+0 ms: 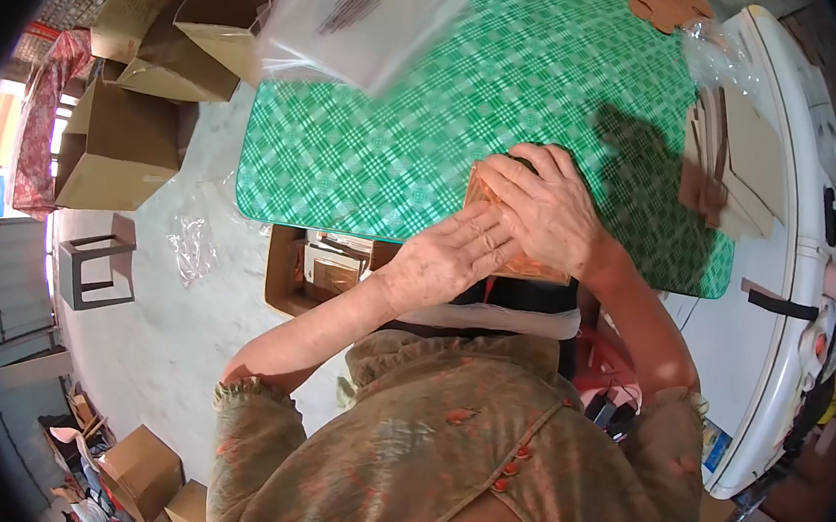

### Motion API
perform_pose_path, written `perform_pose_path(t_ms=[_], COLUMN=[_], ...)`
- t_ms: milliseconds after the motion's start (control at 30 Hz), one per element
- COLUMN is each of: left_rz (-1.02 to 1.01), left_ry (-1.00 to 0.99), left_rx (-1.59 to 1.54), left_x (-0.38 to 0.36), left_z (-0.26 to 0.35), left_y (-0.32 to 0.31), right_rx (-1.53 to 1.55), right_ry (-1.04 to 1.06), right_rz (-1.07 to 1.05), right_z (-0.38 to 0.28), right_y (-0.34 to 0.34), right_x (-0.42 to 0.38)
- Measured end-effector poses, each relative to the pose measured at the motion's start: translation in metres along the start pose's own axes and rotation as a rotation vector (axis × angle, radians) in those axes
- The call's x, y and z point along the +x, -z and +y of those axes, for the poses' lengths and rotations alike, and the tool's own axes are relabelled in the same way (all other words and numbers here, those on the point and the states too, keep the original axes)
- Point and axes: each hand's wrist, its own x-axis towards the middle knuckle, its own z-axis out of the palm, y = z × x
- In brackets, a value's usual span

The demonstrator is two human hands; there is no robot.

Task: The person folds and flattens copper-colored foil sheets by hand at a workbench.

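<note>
A flat, squarish copper-brown packet (pixel 535 267) with a shiny surface lies at the front edge of the green checked tablecloth (pixel 367 157). My right hand (pixel 550 208) covers most of it, with bent fingers hooked over its far left part. From the left, my left hand (pixel 453 254) reaches in with fingers stretched out flat, their tips over the packet and against the right hand. The right thumb and much of the packet are hidden beneath the hands.
Clear plastic bags (pixel 359 22) lie at the table's far left. Brown sheets (pixel 667 4) are at the far edge, and cardboard pieces (pixel 735 160) lean at the right by a white appliance (pixel 775 272). Open cartons (pixel 130 146) stand left. Below the table edge is a filled box (pixel 283 274).
</note>
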Motion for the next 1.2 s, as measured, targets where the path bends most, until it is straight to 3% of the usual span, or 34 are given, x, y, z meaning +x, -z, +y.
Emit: perform_pose_path(t_ms=[400,500,633,800,900,1000,1200], left_rz=[-0.044,-0.039,-0.077,-0.072,-0.068,-0.051,-0.046], left_ry=[0.026,0.018,0.015,0.018,0.027,0.023,0.019], left_rx=[-0.007,-0.020,-0.020,0.016,0.008,0.003,-0.008], left_x=[-0.003,0.010,0.012,0.015,0.017,0.019,0.021], left_z=[0.001,0.004,0.005,0.010,0.012,0.014,0.014], left_y=[0.002,0.009,0.009,0.009,0.011,0.011,0.013], right_rx=[-0.108,-0.038,-0.286,-0.593,-0.555,-0.447,-0.391], right_ry=[-0.023,-0.104,-0.206,-0.571,-0.883,-1.189,-1.351], right_rz=[0.015,0.091,0.283,0.365,0.326,0.137,-0.078], right_z=[-0.005,0.002,0.046,0.126,0.169,0.192,0.225], right_y=[-0.014,0.002,0.045,0.102,0.131,0.151,0.148], right_x=[0.006,0.001,-0.024,-0.085,-0.109,-0.105,-0.078])
